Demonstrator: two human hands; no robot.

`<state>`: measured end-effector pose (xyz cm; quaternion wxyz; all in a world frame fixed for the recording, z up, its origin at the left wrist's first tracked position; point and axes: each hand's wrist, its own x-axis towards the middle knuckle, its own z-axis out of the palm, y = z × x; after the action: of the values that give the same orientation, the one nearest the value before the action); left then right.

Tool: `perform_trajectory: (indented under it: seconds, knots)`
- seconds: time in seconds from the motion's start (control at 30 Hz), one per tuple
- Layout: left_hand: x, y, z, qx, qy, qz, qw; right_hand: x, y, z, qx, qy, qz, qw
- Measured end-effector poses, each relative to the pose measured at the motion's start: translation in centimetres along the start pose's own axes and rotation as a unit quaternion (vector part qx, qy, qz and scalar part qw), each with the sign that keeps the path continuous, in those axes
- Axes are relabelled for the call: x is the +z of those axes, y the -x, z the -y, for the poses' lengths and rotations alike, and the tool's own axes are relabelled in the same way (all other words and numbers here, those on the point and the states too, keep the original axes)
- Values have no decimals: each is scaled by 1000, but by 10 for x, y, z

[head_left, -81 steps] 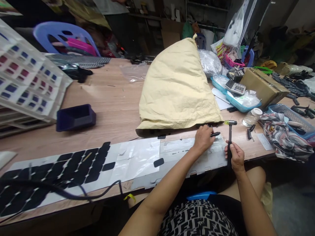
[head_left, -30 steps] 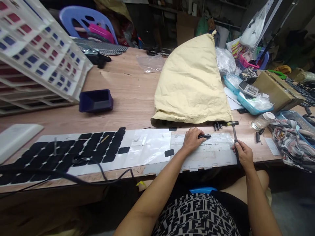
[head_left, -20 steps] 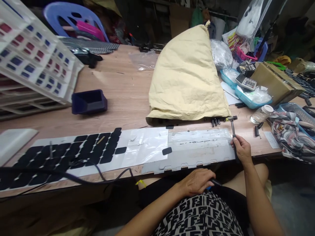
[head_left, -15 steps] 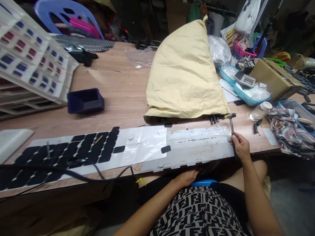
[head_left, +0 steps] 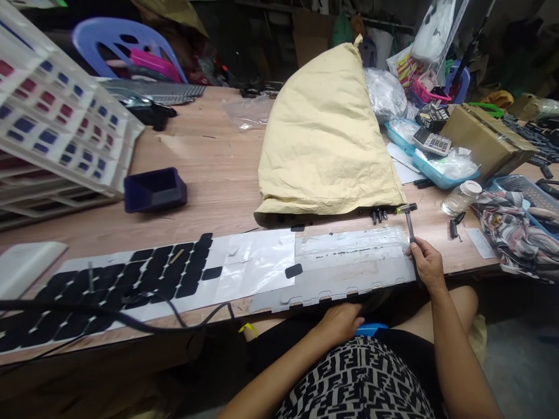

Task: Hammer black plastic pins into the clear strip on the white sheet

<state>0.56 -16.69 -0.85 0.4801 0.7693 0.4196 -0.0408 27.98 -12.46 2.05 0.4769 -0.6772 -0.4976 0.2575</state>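
My right hand (head_left: 428, 262) is wrapped round the dark handle of a small hammer (head_left: 409, 224). The hammer stands out over the right end of a grey board (head_left: 349, 270), its yellow-tipped head pointing away from me. My left hand (head_left: 343, 323) is over my lap, just below the front edge of the board, with its fingers curled; what they hold, if anything, is hidden. Several small black parts (head_left: 379, 216) stand by the hammer head. Left of the board, a white sheet (head_left: 257, 256) carries rows of black rounded pads (head_left: 161, 265). One black pad (head_left: 293, 271) overlaps the board.
A large yellow sack (head_left: 329, 137) stands behind the board. A dark purple bin (head_left: 155, 191) and a tilted white crate (head_left: 82, 125) are at left. A black cable (head_left: 131, 317) crosses the sheet. At right are a clear jar (head_left: 460, 198), a patterned cloth (head_left: 502, 227) and blue baskets (head_left: 445, 169).
My left hand has shifted slightly right and toward me, and more of it shows. My right hand keeps its grip on the hammer, nearly still. The view has tilted slightly.
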Motion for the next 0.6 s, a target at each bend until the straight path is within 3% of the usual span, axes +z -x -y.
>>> perform_trajectory:
  seconds: [0.1, 0.17, 0.27, 0.37, 0.47, 0.6]
  knots:
    - [-33, 11, -33, 112, 69, 25, 991, 0, 1, 0, 4, -6, 3, 1000]
    - [-60, -2, -48, 141, 138, -22, 980, 0, 1, 1, 4, -6, 3, 1000]
    - [-98, -48, -52, 55, 111, -227, 966, 0, 1, 2, 0, 2, 4, 1000]
    - [-125, -103, -45, -31, 30, -391, 919, -1, 1, 2, -7, 3, 6, 1000]
    - [-143, -141, -41, -92, -11, -466, 880, -1, 1, 0, -11, -4, 8, 1000]
    - [-153, -159, -42, -123, -25, -481, 867, -1, 0, -2, -9, -8, 4, 1000]
